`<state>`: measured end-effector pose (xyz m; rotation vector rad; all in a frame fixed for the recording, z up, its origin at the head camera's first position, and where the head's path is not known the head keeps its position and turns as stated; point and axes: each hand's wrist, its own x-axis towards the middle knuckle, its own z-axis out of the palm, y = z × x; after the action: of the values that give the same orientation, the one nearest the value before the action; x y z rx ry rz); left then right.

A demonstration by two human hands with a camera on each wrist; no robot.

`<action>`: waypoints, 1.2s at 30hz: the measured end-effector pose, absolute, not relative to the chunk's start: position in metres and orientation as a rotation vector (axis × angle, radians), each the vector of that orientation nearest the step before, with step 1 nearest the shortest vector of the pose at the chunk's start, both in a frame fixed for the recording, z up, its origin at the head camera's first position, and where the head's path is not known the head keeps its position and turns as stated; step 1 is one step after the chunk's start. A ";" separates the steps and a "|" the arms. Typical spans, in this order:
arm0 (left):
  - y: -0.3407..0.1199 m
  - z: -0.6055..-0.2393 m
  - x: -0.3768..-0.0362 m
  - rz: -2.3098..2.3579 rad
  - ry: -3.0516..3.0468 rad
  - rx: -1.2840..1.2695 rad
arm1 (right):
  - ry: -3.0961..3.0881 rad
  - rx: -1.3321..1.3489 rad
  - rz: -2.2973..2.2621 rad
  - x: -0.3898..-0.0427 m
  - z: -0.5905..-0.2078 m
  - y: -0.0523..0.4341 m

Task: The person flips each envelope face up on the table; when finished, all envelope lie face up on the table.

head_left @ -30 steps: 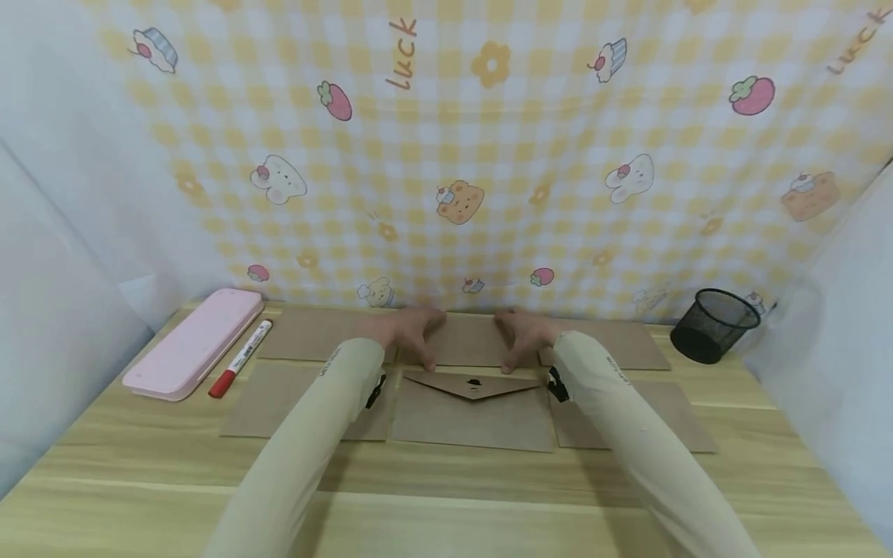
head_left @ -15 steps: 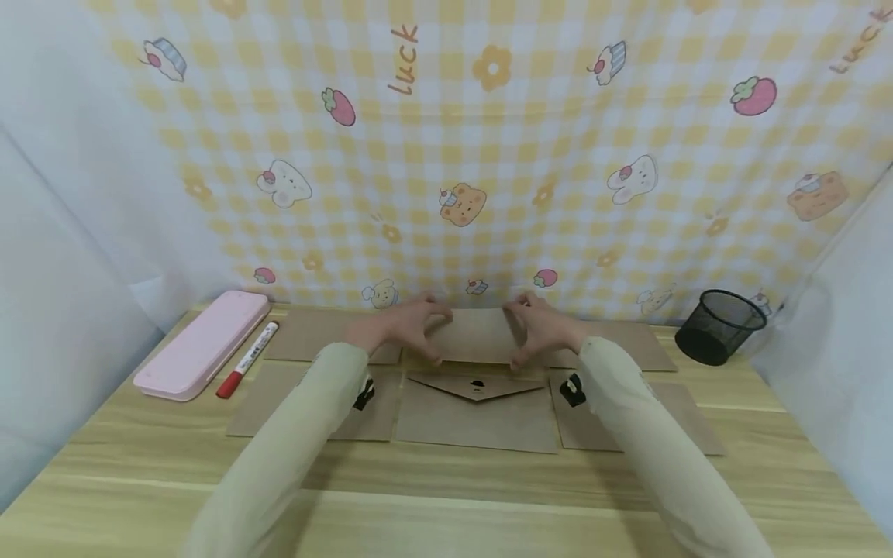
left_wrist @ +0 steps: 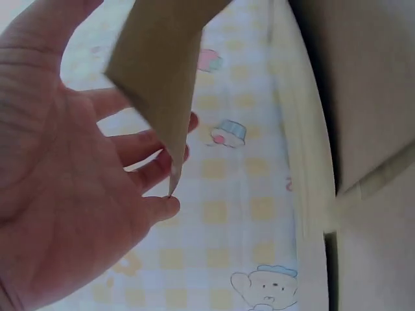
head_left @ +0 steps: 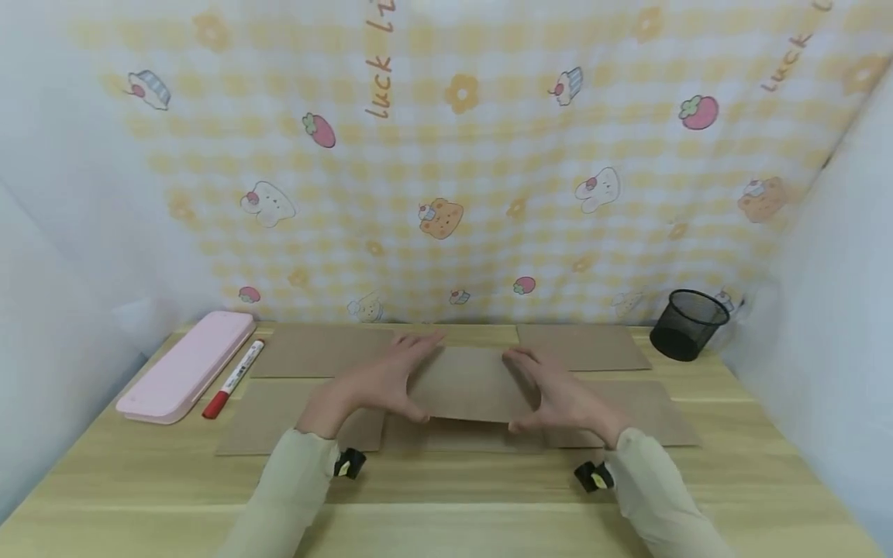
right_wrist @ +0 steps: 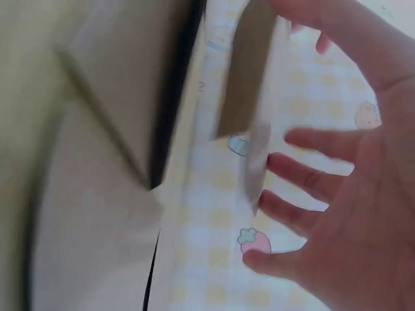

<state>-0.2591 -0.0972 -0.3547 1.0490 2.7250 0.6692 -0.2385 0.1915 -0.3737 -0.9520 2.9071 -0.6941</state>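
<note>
While we hold envelope (head_left: 469,384) by side edges, left hand (head_left: 377,384) and right hand (head_left: 561,399) pinching lightly, uneven grip could bend or drop it

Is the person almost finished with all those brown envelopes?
Hard to say. Both hands, left hand and right hand, hold one brown envelope by its ends, lifted above the middle of the table. Four more envelopes lie flat around it. The red marker and pink case lie untouched.
</note>
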 end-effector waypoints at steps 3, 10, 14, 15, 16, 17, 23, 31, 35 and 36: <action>-0.104 -0.354 -0.254 0.691 2.750 1.041 | 2.906 -0.971 -0.876 -0.226 -0.374 0.199; -0.124 -0.343 -0.252 0.702 2.811 0.994 | 2.973 -1.206 -0.929 -0.216 -0.363 0.214; -0.137 -0.339 -0.251 0.804 2.732 0.981 | 3.016 -1.226 -0.750 -0.212 -0.362 0.211; -0.141 -0.338 -0.250 0.839 2.712 0.979 | 3.030 -1.235 -0.721 -0.212 -0.362 0.209; -0.143 -0.337 -0.250 0.869 2.694 0.982 | 3.047 -1.251 -0.687 -0.211 -0.362 0.207; -0.145 -0.336 -0.249 0.889 2.678 0.993 | 3.063 -1.279 -0.655 -0.211 -0.362 0.204; -0.147 -0.333 -0.245 0.799 2.624 1.026 | 3.117 -1.475 -0.342 -0.211 -0.377 0.184; -0.144 -0.329 -0.240 0.800 2.555 0.996 | 3.193 -1.653 -0.271 -0.209 -0.383 0.174; -0.143 -0.328 -0.239 0.796 2.536 0.994 | 3.219 -1.779 -0.324 -0.207 -0.383 0.176; -0.143 -0.328 -0.239 0.799 2.534 1.010 | 3.224 -1.802 -0.334 -0.207 -0.382 0.177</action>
<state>-0.2387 -0.1431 -0.3280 1.0101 2.5339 0.7995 -0.2065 0.1766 -0.3824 -1.8018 3.2240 -0.3344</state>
